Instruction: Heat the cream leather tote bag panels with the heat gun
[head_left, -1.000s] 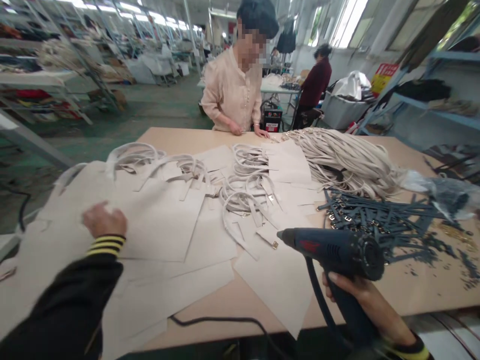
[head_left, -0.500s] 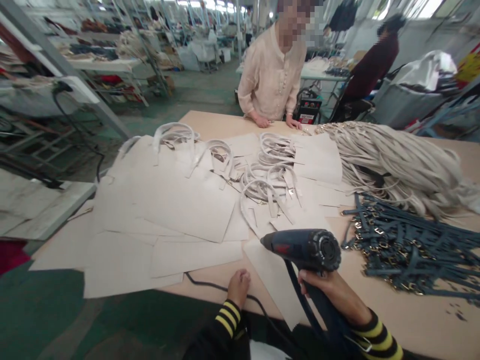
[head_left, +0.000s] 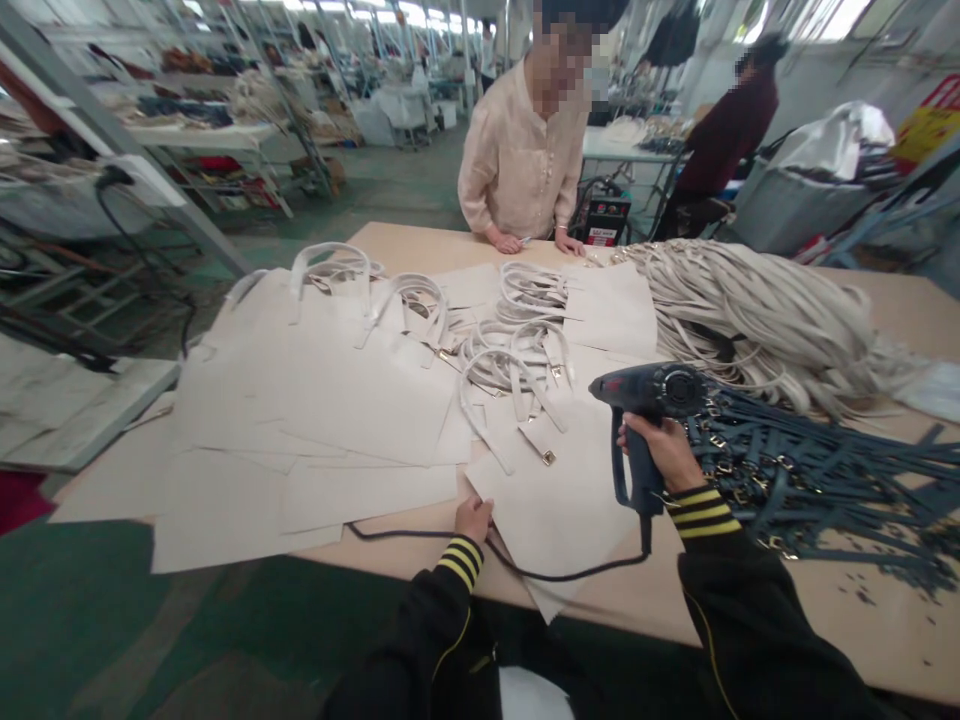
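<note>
My right hand (head_left: 667, 450) is wrapped around the handle of a dark heat gun (head_left: 649, 392), held above the table with its nozzle toward the left. Its black cord (head_left: 592, 576) loops down across the table and passes by my left hand (head_left: 474, 520). That hand is closed at the left edge of a cream sheet-like panel (head_left: 562, 500); whatever its curled fingers pinch is hidden. On the panel lies a short cream tab with a gold metal fitting (head_left: 548, 457). Just beyond are cream strap handles (head_left: 499, 355) in a loose heap.
Overlapping cream panels (head_left: 300, 400) cover the table's left side. Dark blue buckled straps (head_left: 795, 470) and a long bundle of cream straps (head_left: 757, 310) lie on the right. A person in a beige shirt (head_left: 525, 150) stands across the table, hands on its far edge.
My right hand has carried the heat gun up and forward to the right, away from the panel. My left hand has moved slightly forward to the panel's edge. The view has shifted a little.
</note>
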